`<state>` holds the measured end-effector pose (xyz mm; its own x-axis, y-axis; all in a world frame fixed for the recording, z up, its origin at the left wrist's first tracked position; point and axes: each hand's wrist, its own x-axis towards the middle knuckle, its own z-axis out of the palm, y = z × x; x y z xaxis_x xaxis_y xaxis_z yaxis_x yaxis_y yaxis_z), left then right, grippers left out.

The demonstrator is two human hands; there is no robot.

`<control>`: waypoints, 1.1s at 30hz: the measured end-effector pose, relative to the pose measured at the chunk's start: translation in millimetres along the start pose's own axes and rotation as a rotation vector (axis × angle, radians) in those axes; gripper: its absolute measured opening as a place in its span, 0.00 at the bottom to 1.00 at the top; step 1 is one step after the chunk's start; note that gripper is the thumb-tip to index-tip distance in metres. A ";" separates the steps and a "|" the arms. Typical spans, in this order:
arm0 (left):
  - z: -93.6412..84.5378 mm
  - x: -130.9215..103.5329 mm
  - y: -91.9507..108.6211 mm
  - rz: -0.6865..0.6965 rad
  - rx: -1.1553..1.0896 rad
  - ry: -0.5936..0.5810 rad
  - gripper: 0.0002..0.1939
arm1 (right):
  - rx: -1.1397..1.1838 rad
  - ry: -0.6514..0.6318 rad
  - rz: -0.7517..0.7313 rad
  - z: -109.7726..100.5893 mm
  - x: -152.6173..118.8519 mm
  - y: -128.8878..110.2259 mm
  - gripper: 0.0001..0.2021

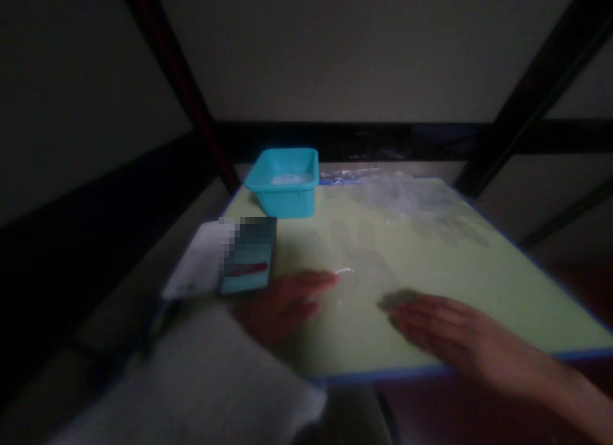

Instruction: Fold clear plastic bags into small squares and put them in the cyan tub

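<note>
My left hand (pixel 282 302) is low over the yellow-green table (pixel 349 343), its fingers stretched to the right and the thumb apart from them. Just past its fingertips a small, shiny, clear strip (pixel 345 270) shows on the tabletop; whether they touch is too blurred to tell. My right hand (pixel 445 327) lies flat or nearly flat near the front edge, fingers straight, and I see nothing in it. Close behind my left hand is a dark-edged flat device (pixel 256 260) with a partly pixelated face and a red mark, beside a white sheet or flat pad (pixel 198 256).
A turquoise plastic basket (pixel 290 203) with something whitish inside stands at the back left of the table. Crumpled clear plastic (pixel 407 193) spreads across the back right. The table has a blue edge, and dark beams (pixel 354 138) cross the wall behind.
</note>
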<state>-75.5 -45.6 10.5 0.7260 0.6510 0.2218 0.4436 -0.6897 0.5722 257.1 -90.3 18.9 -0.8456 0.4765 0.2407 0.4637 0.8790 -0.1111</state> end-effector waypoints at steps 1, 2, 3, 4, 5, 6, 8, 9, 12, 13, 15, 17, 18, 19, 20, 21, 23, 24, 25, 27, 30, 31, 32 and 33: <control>1.0 1.2 -2.0 0.021 0.010 0.004 0.20 | -0.016 -0.009 -0.004 -0.9 -4.5 -0.4 0.29; 2.4 2.1 -4.0 0.037 0.019 0.011 0.19 | -0.037 -0.020 -0.011 -2.5 -8.1 -0.3 0.30; 4.4 2.5 -6.1 0.050 0.027 0.019 0.19 | -0.061 -0.032 -0.022 -4.6 -10.9 -0.1 0.30; 6.6 2.6 -8.2 0.056 0.031 0.028 0.18 | -0.085 -0.044 -0.036 -6.9 -13.1 -0.3 0.30; 9.0 2.4 -10.5 0.063 0.032 0.034 0.18 | -0.108 -0.051 -0.052 -9.1 -14.5 -1.0 0.30; 11.3 2.1 -12.7 0.074 0.030 0.042 0.18 | -0.129 -0.049 -0.064 -10.9 -15.5 -2.2 0.29; 14.9 1.9 -16.3 0.115 0.020 0.060 0.17 | -0.163 -0.018 -0.095 -12.6 -16.1 -5.6 0.27; 16.0 1.9 -17.3 0.133 0.013 0.072 0.17 | -0.173 0.000 -0.109 -12.4 -16.0 -7.4 0.26; 16.5 2.7 -16.9 0.143 0.001 0.092 0.16 | -0.170 0.057 -0.157 -8.4 -14.1 -10.5 0.21; 16.2 3.0 -15.8 0.137 -0.001 0.091 0.16 | -0.156 0.066 -0.167 -6.8 -13.0 -10.7 0.20; 15.7 3.4 -13.1 0.115 -0.008 0.073 0.16 | -0.129 0.081 -0.170 -3.9 -10.1 -10.3 0.22; 15.8 3.5 -10.9 0.089 -0.032 0.054 0.16 | -0.113 0.085 -0.165 -2.2 -6.5 -9.4 0.25; 16.1 3.4 -10.4 0.077 -0.048 0.047 0.17 | -0.109 0.090 -0.168 -1.8 -4.7 -8.9 0.26; 16.6 3.1 -10.3 0.063 -0.064 0.042 0.17 | -0.111 0.096 -0.173 -1.6 -3.0 -8.3 0.26; 17.3 2.6 -10.7 0.051 -0.081 0.040 0.17 | -0.118 0.102 -0.178 -1.7 -1.4 -7.7 0.24; 18.2 1.8 -11.5 0.041 -0.095 0.039 0.17 | -0.120 0.104 -0.183 -2.0 0.0 -7.2 0.23; 20.5 -0.5 -14.1 0.016 -0.122 0.044 0.19 | -0.103 0.099 -0.179 -3.5 2.2 -6.2 0.18; 21.7 -1.8 -15.5 0.001 -0.136 0.056 0.20 | -0.078 0.088 -0.164 -4.7 3.2 -5.8 0.15; 22.8 -3.0 -16.8 -0.021 -0.150 0.071 0.20 | -0.040 0.075 -0.141 -6.0 4.3 -5.4 0.14; 23.7 -4.7 -18.2 -0.086 -0.186 0.091 0.22 | 0.051 0.048 -0.089 -8.8 6.8 -4.2 0.14; 20.6 -4.5 -17.3 -0.155 -0.259 0.096 0.25 | 0.172 0.029 -0.012 -12.3 12.3 0.3 0.14; 18.4 -4.0 -16.5 -0.152 -0.285 0.099 0.25 | 0.207 0.028 0.012 -13.0 14.4 2.7 0.13; 16.0 -3.4 -15.6 -0.140 -0.307 0.097 0.26 | 0.238 0.029 0.033 -13.5 16.6 5.5 0.12; 13.6 -2.9 -14.8 -0.123 -0.327 0.086 0.27 | 0.268 0.033 0.053 -13.9 18.9 8.5 0.12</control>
<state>-77.0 -41.6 -9.4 0.6245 0.7567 0.1935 0.3234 -0.4761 0.8178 248.7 -74.1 35.9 -0.8109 0.5251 0.2583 0.4170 0.8282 -0.3744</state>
